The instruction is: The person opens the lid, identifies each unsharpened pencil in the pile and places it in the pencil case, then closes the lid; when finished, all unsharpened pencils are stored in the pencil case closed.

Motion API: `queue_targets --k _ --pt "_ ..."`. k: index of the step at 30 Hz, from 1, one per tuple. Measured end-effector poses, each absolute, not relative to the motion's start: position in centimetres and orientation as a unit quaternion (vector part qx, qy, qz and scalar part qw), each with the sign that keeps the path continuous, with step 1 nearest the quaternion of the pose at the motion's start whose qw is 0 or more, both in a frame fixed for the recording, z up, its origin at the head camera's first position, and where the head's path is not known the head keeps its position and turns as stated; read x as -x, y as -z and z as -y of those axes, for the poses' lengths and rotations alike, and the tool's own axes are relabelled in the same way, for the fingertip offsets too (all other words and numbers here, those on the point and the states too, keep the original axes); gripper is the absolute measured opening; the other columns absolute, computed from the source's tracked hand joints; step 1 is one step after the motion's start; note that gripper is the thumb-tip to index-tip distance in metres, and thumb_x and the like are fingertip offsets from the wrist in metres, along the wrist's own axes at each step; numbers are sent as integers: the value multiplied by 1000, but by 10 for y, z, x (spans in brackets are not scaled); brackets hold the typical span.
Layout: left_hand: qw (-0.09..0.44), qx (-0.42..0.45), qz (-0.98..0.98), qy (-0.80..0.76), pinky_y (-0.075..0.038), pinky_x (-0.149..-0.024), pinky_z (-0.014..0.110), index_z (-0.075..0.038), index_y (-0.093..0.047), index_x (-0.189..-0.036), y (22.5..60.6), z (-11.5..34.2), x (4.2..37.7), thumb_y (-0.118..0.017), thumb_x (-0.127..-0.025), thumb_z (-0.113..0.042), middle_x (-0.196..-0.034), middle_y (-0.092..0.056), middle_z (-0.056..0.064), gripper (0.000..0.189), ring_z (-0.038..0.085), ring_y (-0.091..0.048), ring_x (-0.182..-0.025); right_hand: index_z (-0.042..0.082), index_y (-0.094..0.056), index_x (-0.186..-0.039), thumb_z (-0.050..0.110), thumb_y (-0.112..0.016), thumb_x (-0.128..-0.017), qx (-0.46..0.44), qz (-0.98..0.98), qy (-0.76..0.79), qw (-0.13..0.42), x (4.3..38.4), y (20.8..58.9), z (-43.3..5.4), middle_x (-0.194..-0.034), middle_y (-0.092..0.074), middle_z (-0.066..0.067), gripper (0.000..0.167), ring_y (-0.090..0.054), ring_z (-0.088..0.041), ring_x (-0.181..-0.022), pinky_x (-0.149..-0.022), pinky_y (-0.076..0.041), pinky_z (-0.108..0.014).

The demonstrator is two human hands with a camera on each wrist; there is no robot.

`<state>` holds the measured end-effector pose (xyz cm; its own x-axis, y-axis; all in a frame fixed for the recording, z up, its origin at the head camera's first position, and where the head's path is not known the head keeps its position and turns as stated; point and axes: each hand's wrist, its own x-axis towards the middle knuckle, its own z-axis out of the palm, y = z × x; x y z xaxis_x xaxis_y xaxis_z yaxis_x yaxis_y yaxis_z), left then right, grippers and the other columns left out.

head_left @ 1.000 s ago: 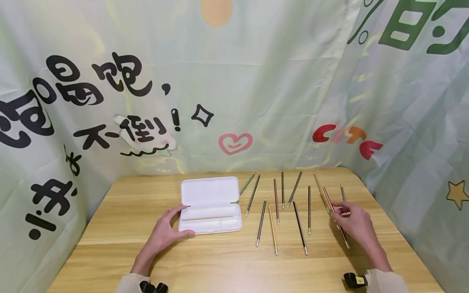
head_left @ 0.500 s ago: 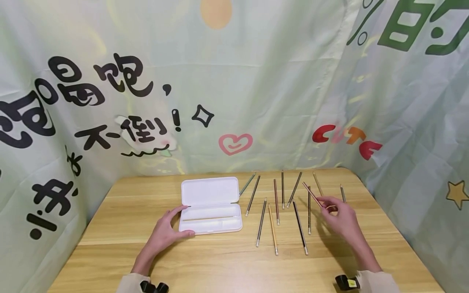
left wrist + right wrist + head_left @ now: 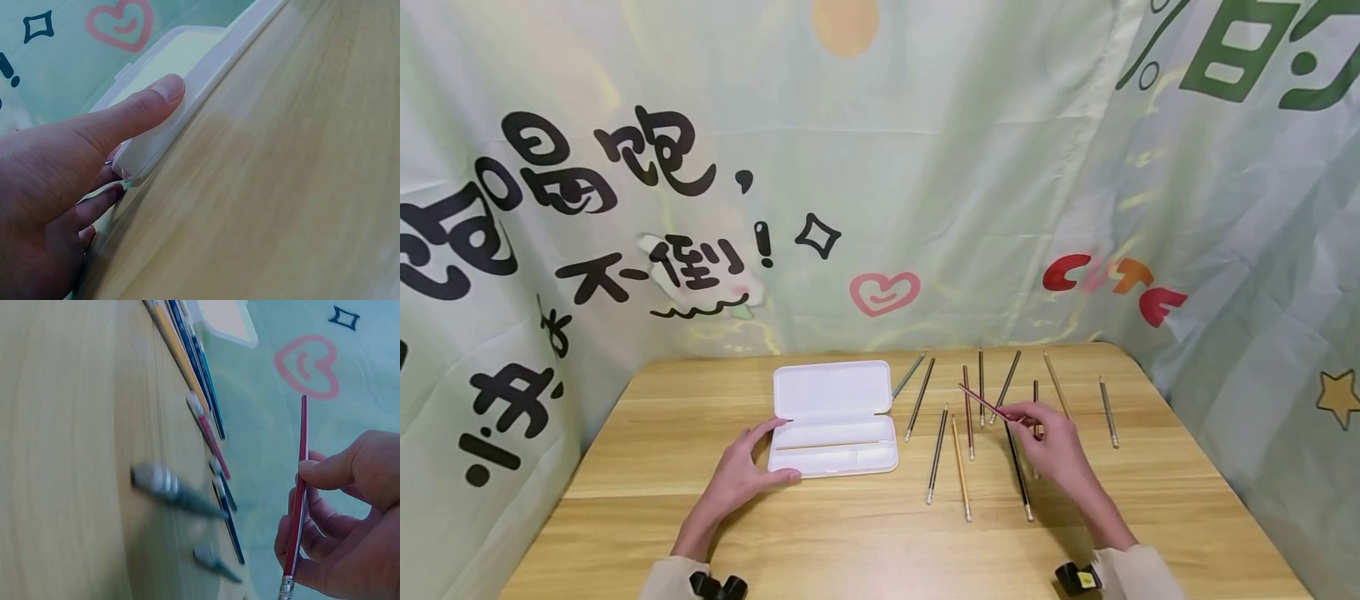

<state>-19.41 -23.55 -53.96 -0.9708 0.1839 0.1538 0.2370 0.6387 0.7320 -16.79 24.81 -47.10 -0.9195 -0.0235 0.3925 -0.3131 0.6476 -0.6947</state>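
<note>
A white pencil case (image 3: 832, 389) lies open on the table, with one light wooden pencil (image 3: 831, 447) in its tray. My left hand (image 3: 741, 468) grips the case's left end; in the left wrist view the thumb (image 3: 147, 107) lies over the front edge. Raised off the table, a dark red pencil (image 3: 303, 440) is pinched between thumb and fingers of my right hand (image 3: 1051, 437). Its far end points left toward the case, and its silver eraser end shows below the hand in the right wrist view. Several loose pencils lie beneath and around the right hand.
Between the case and the right hand lie dark pencils (image 3: 937, 454), a yellow pencil (image 3: 961, 471) and another red pencil (image 3: 967, 417). A tan pencil (image 3: 1057, 383) and a grey pencil (image 3: 1108, 412) lie farther right. A printed curtain (image 3: 955, 208) hangs behind the wooden table (image 3: 865, 542).
My right hand has lifted the red pencil from the right side of the table and carried it left over the other pencils. The left hand stays on the case.
</note>
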Motion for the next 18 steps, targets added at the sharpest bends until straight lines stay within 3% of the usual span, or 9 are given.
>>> queue_targets --k 5,18 --pt "31 114 904 410 -38 -100 73 -29 -56 -146 539 235 195 -93 -69 -52 -150 -50 21 88 51 -45 -134 4 -77 -107 -9 -68 -93 -109 885 -421 167 175 471 -227 -102 -73 -11 21 -65 -24 -83 -58 -53 -24" --pt "32 115 902 415 -39 -100 72 -29 -57 -144 539 235 194 -94 -68 -51 -149 -51 19 87 49 -47 -133 10 -80 -99 -4 -71 -94 -157 866 -449 157 196 464 -170 -94 -72 -9 17 -61 -17 -77 -60 -53 -24"
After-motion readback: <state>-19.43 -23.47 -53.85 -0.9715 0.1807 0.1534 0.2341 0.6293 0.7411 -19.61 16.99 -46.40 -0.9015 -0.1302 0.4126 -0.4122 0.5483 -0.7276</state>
